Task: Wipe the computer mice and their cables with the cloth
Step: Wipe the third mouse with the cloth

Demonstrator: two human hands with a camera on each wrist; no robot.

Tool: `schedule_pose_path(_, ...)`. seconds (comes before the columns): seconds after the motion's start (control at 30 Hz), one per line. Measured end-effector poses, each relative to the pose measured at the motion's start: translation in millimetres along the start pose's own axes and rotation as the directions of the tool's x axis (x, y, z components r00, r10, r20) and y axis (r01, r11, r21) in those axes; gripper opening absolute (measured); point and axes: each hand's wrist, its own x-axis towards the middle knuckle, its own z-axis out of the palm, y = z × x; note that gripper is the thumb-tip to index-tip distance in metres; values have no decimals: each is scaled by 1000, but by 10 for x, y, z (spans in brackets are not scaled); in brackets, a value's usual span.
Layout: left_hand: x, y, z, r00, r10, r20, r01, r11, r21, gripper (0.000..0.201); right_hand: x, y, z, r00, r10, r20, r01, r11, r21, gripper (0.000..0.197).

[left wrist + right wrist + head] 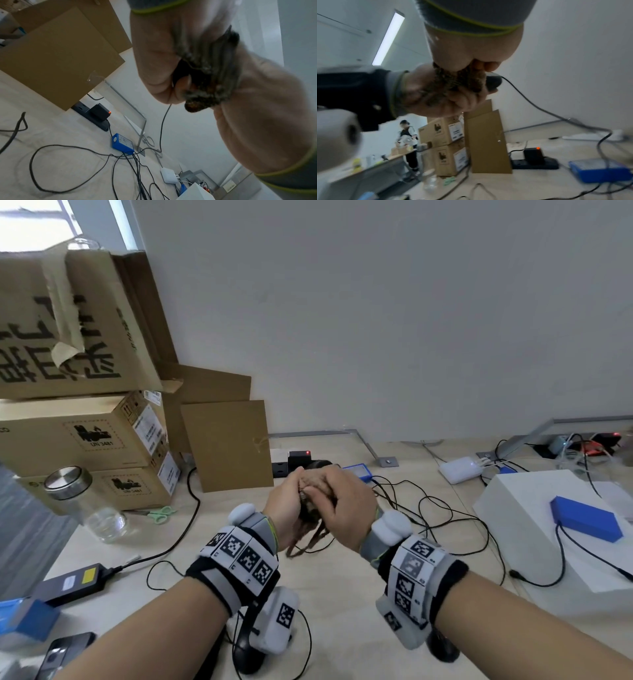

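Note:
Above the middle of the desk both hands meet around a black mouse [320, 464] [494, 82] and a brown cloth [310, 508] [205, 70] [453, 83]. My left hand [291, 498] [440, 97] cradles the mouse from below, the cloth bunched against its palm. My right hand [339, 501] [257, 111] grips the cloth over the mouse, fingers curled. The mouse's thin black cable [530, 102] [162, 125] hangs from its front to the desk. Two more black mice [246, 652] [443, 648] lie near the front edge, under my wrists.
Cardboard boxes [85, 433] and a flat carton [227, 445] stand at the left. A glass jar [85, 505], green scissors [161, 513], a power strip with adapter [298, 458], a blue box [358, 472], a white box [534, 508] and tangled cables [445, 515] crowd the desk.

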Motion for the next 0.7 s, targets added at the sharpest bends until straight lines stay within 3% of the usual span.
schedule_pose_path(0.07, -39, 36, -5, 997, -29, 75, 22, 996, 88, 40, 60, 160, -81, 996, 47, -71, -44, 998, 38, 12)
schedule_pose_path(0.17, -78, 54, -18, 982, -72, 176, 51, 991, 122, 47, 143, 323, -106, 946, 260, -193, -245, 964, 102, 25)
schedule_pose_path(0.2, -56, 42, -17, 982, -73, 174, 55, 993, 106, 47, 145, 316, -90, 947, 250, -203, -236, 967, 92, 28)
schedule_pose_path(0.3, -10, 28, 51, 993, -42, 114, 46, 998, -38, 45, 54, 135, -5, 992, 32, -122, -24, 997, 69, 32)
schedule_pose_path(0.4, 25, 31, 106, 996, -33, 87, 56, 958, -281, 49, -89, -35, 93, 990, -106, -91, 115, 988, 99, 37)
schedule_pose_path(0.53, 14, 34, 154, 998, -7, 63, 19, 983, -182, 48, -18, 185, 40, 983, -178, -53, 183, 978, 99, 38)
schedule_pose_path(0.6, -30, 43, 159, 998, 20, 60, -17, 999, -46, 44, 71, 306, -50, 992, -119, -44, 122, 990, 74, 36)
schedule_pose_path(0.7, -93, 44, 157, 996, -4, 93, -1, 999, 50, 43, 185, 454, -168, 986, 130, -102, -125, 991, 55, 39)
